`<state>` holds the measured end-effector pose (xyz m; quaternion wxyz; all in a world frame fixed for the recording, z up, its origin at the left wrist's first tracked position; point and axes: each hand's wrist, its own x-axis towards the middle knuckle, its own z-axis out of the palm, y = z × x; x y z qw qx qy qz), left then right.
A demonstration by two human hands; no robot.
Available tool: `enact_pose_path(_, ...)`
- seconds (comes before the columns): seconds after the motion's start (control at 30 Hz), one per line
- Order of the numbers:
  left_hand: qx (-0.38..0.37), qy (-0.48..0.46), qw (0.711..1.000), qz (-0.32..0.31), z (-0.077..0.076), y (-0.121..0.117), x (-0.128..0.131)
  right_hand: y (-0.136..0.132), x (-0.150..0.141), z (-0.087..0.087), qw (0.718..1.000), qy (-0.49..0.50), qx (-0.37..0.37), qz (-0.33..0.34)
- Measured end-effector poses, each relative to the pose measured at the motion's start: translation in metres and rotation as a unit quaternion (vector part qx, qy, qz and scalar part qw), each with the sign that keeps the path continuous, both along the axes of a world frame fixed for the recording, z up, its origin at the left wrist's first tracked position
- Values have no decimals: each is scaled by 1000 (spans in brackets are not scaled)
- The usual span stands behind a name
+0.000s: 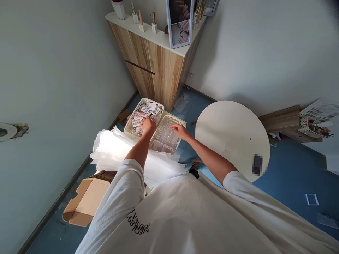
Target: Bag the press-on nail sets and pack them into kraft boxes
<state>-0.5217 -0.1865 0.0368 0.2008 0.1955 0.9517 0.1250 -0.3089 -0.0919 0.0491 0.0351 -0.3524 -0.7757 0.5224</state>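
My left hand (147, 124) reaches into a cream plastic basket (132, 120) filled with several small packets; its fingers are curled down on the packets, and what they grip is too small to make out. My right hand (179, 130) hovers over a second cream basket (173, 121) that holds clear plastic packs, fingers bent in a loose pinch at the basket's rim. Both baskets sit side by side in front of me.
A thick stack of translucent white sheets (116, 151) lies left of my arms. An open cardboard box (84, 203) sits on the blue floor. A round white table (233, 134) stands to the right. A wooden cabinet (153, 67) with bottles stands ahead.
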Motion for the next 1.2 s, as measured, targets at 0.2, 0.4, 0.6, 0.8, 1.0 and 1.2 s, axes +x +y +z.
enact_pose_path(0.2,50,-5,999,-2,5,1,-4,-4,-2,3,1000,3,4,-1)
enact_pose_path(0.4,55,-34,998,1,9,-6,-2,-8,-1,8,1000,8,-5,2)
enact_pose_path(0.6,64,-38,997,15,14,-14,0,-10,9,15,1000,3,-24,4)
enact_pose_path(0.8,108,-26,993,45,33,-10,0,-9,16,8,1000,15,-17,-22)
enact_pose_path(1.0,256,-80,963,-5,52,21,37,11,31,13,992,69,19,-106)
enact_pose_path(1.2,351,-156,921,-65,58,78,127,56,87,35,953,110,-25,-282)
